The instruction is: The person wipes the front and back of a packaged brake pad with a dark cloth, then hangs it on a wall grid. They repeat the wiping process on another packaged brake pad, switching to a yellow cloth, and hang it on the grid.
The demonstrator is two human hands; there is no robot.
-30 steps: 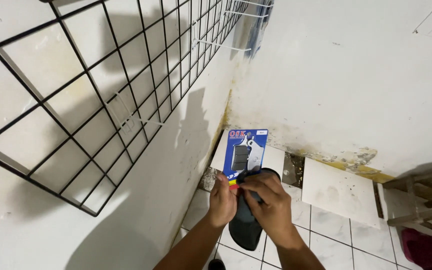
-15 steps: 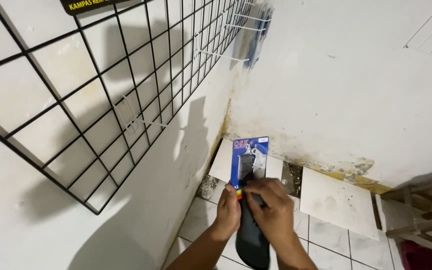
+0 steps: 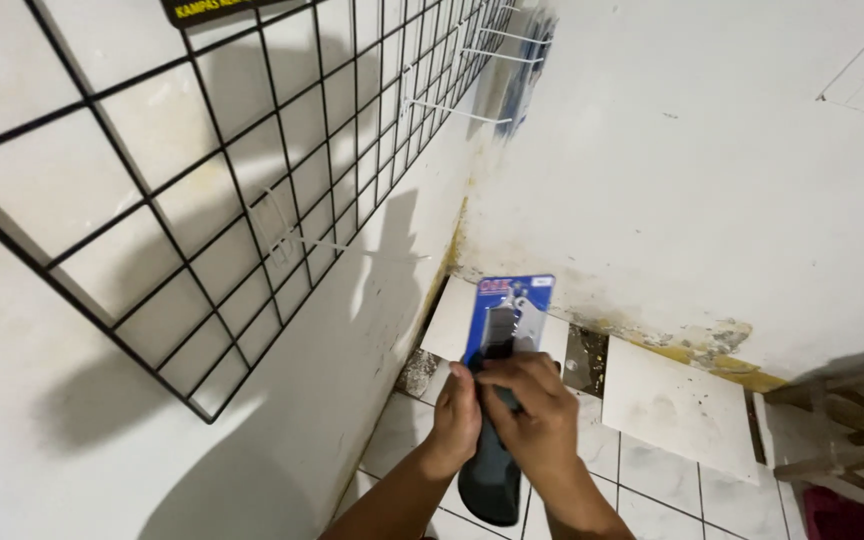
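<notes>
Package: we hold a blue blister card (image 3: 508, 318) with a dark part sealed on it, upright in front of us, above the tiled floor (image 3: 652, 470) near the corner of the room.
Dark pad: a curved black piece (image 3: 492, 475) hangs below the card, under our hands.
Left hand (image 3: 455, 415): closed on the card's left edge, thumb in front.
Right hand (image 3: 537, 420): clamped over the card's lower half; the two hands touch.
Doing it well: we judge a firm pinch at both edges keeps the card flat and steady.
Surroundings: black wire grid (image 3: 202, 200) on the left wall, white hooks (image 3: 457, 112) further along, wooden frame (image 3: 842, 420) at right.
</notes>
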